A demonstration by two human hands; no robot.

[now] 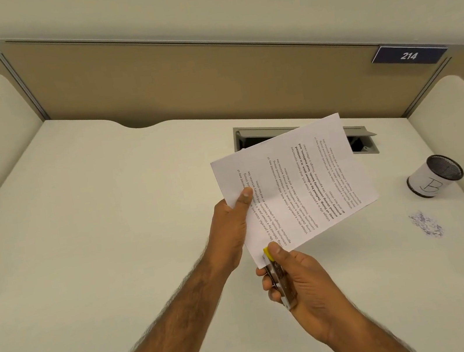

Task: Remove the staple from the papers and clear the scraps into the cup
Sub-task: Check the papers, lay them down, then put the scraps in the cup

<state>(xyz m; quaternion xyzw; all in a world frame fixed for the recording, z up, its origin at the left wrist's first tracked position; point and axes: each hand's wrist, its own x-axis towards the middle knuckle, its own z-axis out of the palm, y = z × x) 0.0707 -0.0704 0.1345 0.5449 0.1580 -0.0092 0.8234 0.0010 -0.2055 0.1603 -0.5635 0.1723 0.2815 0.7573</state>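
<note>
Worked at a pale tabletop (110, 227) inside a cubicle, backed by a tan partition (177, 77) with a dark plate marked 214 (409, 55) at 2 o'clock. Noted an open cable hatch (361, 141) sunk into the surface at 12 o'clock, partly hidden behind the sheets.

Held the papers (296, 183) up off the tabletop in the left hand (230, 231), grip clamped on their left edge, thumb on top. Clasped what looked like a staple remover (279, 281) in the right hand (300, 281), grip clamped round it, yellow tip set against the sheets' corner at 6 o'clock. Could not make out the staple itself.

Judged the removal as under way, not finished. Judged the clearing as not yet begun: saw a small heap of scraps (426, 224) on the tabletop at 4 o'clock, near the cup (435, 175) at 3 o'clock.
</note>
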